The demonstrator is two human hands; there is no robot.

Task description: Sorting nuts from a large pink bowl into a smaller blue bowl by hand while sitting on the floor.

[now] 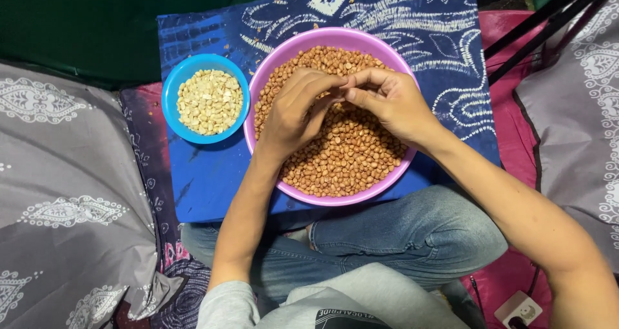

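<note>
A pink bowl point(335, 37) full of brown-skinned peanuts point(351, 155) sits on a blue patterned board in front of my crossed legs. Both hands hover over it, fingertips meeting above the nuts. My left hand point(293, 113) and my right hand point(390, 100) pinch something small between them, most likely a single peanut, which the fingers hide. To the left of the pink bowl stands a smaller blue bowl point(173, 93) holding pale skinned peanuts point(209, 101).
The blue board point(206, 174) rests on a pink and dark patterned cloth. Grey patterned cushions point(64, 193) lie at left and right. Black tripod legs point(541, 29) cross the top right. A white power socket point(521, 309) lies at bottom right.
</note>
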